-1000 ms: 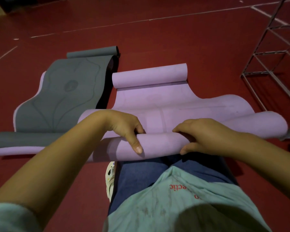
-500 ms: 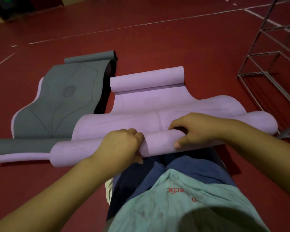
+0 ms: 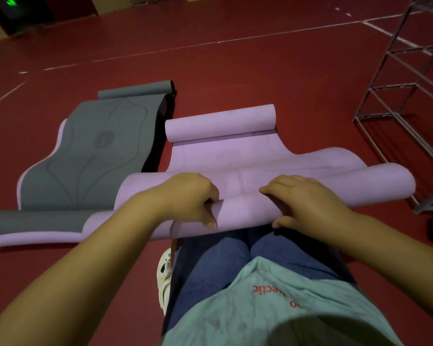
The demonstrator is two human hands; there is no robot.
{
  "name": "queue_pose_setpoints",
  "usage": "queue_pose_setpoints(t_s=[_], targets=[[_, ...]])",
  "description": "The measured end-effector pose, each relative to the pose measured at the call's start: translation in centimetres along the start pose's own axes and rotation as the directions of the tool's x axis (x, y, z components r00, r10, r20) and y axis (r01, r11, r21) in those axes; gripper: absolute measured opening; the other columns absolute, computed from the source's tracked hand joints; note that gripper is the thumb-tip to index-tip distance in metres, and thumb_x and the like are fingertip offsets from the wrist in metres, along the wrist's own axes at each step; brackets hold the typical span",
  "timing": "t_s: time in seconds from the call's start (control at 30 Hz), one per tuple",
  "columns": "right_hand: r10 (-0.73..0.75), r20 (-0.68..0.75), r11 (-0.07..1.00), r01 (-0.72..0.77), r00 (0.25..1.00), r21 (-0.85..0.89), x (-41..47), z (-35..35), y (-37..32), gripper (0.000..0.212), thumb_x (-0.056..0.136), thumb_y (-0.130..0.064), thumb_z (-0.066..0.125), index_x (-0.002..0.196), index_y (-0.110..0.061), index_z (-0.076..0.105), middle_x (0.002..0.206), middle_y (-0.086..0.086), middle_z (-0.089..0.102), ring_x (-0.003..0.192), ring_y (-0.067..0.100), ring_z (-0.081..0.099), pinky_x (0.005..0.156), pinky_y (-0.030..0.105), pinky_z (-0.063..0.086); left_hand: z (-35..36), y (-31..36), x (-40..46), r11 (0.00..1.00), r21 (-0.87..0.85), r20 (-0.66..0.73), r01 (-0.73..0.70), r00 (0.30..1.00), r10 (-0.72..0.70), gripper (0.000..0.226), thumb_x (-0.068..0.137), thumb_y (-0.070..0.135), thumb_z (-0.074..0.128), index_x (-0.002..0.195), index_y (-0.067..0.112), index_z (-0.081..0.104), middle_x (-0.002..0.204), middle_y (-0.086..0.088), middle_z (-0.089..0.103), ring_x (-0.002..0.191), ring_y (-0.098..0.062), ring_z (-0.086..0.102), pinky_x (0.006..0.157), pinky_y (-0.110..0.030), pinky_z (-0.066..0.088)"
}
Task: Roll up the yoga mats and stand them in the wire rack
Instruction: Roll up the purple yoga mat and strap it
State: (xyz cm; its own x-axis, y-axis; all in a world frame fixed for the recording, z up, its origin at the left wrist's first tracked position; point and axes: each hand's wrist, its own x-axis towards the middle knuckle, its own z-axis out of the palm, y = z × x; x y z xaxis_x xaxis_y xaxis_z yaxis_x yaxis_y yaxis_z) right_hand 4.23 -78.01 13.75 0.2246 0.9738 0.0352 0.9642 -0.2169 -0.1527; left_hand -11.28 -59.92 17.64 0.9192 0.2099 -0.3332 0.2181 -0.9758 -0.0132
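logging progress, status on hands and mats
Left hand and right hand both grip the purple mat, partly rolled. Grey mat unrolled. Wire rack empty, path clear.

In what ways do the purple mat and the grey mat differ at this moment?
The purple mat is gripped at its near rolled end by the left hand and right hand; nobody touches the grey mat. The purple mat lies nearer the wire rack; the grey mat lies farther. Both lie mostly unrolled with curled far ends.
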Motion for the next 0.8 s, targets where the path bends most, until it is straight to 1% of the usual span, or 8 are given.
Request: queue_pose_setpoints(t_s=[0.13, 0.27, 0.37, 0.5, 0.6, 0.67, 0.73, 0.8], targets=[[0.002, 0.108, 0.996, -0.011, 0.994, 0.086, 1.6, -1.0, 0.9, 0.072, 0.071, -0.044, 0.077, 0.135, -0.027, 0.048, 0.131, -0.006, 0.052, 0.120, 0.016, 0.049, 0.097, 0.028, 0.038, -1.0, -1.4, 0.9, 0.973, -0.231, 0.112, 0.023, 0.994, 0.003, 0.036, 0.073, 0.040, 0.077, 0.101, 0.019, 0.071, 0.087, 0.003, 0.066, 0.081, -0.016, 0.059, 0.075, -0.029, 0.046], [-0.006, 0.194, 0.995, -0.013, 0.981, 0.095, 3.0, -1.8, 1.2, 0.069, 0.071, -0.043, 0.077, 0.133, -0.027, 0.050, 0.130, -0.004, 0.054, 0.117, 0.016, 0.051, 0.096, 0.028, 0.039, -1.4, -2.4, 0.9, 0.942, -0.331, 0.159, 0.058, 0.987, -0.005, 0.045, 0.071, 0.043, 0.078, 0.111, 0.023, 0.071, 0.103, 0.002, 0.063, 0.094, -0.014, 0.058, 0.088, -0.028, 0.047], [-0.004, 0.213, 0.991, -0.025, 0.977, 0.132, 3.6, -2.0, 1.6, 0.061, 0.069, -0.041, 0.077, 0.126, -0.029, 0.056, 0.123, -0.006, 0.059, 0.110, 0.015, 0.055, 0.092, 0.026, 0.042, -1.2, -2.1, 0.4, 0.960, -0.276, 0.044, 0.046, 0.998, -0.036, 0.047, 0.071, 0.041, 0.078, 0.113, 0.022, 0.069, 0.106, -0.001, 0.057, 0.097, -0.017, 0.056, 0.088, -0.033, 0.046], [-0.011, 0.276, 0.979, -0.045, 0.961, 0.197, 4.6, -2.6, 2.2, 0.056, 0.069, -0.037, 0.079, 0.122, -0.027, 0.060, 0.121, -0.007, 0.061, 0.106, 0.012, 0.056, 0.091, 0.026, 0.044, -0.4, -0.2, -1.1, 0.998, -0.030, -0.199, 0.051, 0.978, -0.056, 0.037, 0.084, 0.038, 0.065, 0.117, 0.022, 0.061, 0.110, 0.001, 0.058, 0.102, -0.021, 0.058, 0.083, -0.029, 0.044], [-0.032, 0.345, 0.979, -0.040, 0.938, 0.200, 5.6, -3.0, 2.4, 0.054, 0.071, -0.036, 0.079, 0.121, -0.026, 0.061, 0.120, -0.007, 0.062, 0.105, 0.012, 0.056, 0.092, 0.027, 0.044, 1.1, 1.0, -1.4, 0.990, 0.115, -0.180, 0.082, 0.982, -0.061, 0.053, 0.079, 0.051, 0.066, 0.118, 0.016, 0.054, 0.110, -0.004, 0.056, 0.099, -0.027, 0.058, 0.076, -0.033, 0.047], [-0.036, 0.376, 0.980, -0.041, 0.926, 0.195, 6.2, -3.5, 2.5, 0.053, 0.072, -0.038, 0.078, 0.121, -0.027, 0.062, 0.119, -0.008, 0.062, 0.103, 0.011, 0.057, 0.091, 0.027, 0.045, 1.7, 1.4, -1.0, 0.973, 0.194, -0.157, 0.122, 0.983, -0.091, 0.055, 0.080, 0.049, 0.065, 0.118, 0.013, 0.049, 0.113, -0.006, 0.055, 0.101, -0.028, 0.058, 0.074, -0.034, 0.042], [-0.040, 0.397, 0.982, -0.038, 0.917, 0.185, 6.6, -3.9, 2.6, 0.052, 0.074, -0.039, 0.077, 0.122, -0.028, 0.062, 0.119, -0.011, 0.063, 0.103, 0.009, 0.057, 0.092, 0.027, 0.045, 1.2, 1.1, -0.5, 0.978, 0.173, -0.168, 0.119, 0.982, -0.089, 0.046, 0.082, 0.044, 0.065, 0.113, 0.014, 0.053, 0.111, -0.006, 0.058, 0.099, -0.028, 0.058, 0.075, -0.033, 0.042], [-0.042, 0.397, 0.982, -0.036, 0.917, 0.187, 6.8, -4.1, 2.8, 0.052, 0.077, -0.039, 0.074, 0.126, -0.028, 0.059, 0.124, -0.012, 0.061, 0.107, 0.008, 0.056, 0.095, 0.026, 0.043, 0.2, 0.1, -0.2, 0.995, 0.063, -0.170, 0.074, 0.984, -0.062, 0.037, 0.079, 0.041, 0.068, 0.105, 0.016, 0.060, 0.102, -0.005, 0.062, 0.092, -0.026, 0.059, 0.074, -0.031, 0.043]])
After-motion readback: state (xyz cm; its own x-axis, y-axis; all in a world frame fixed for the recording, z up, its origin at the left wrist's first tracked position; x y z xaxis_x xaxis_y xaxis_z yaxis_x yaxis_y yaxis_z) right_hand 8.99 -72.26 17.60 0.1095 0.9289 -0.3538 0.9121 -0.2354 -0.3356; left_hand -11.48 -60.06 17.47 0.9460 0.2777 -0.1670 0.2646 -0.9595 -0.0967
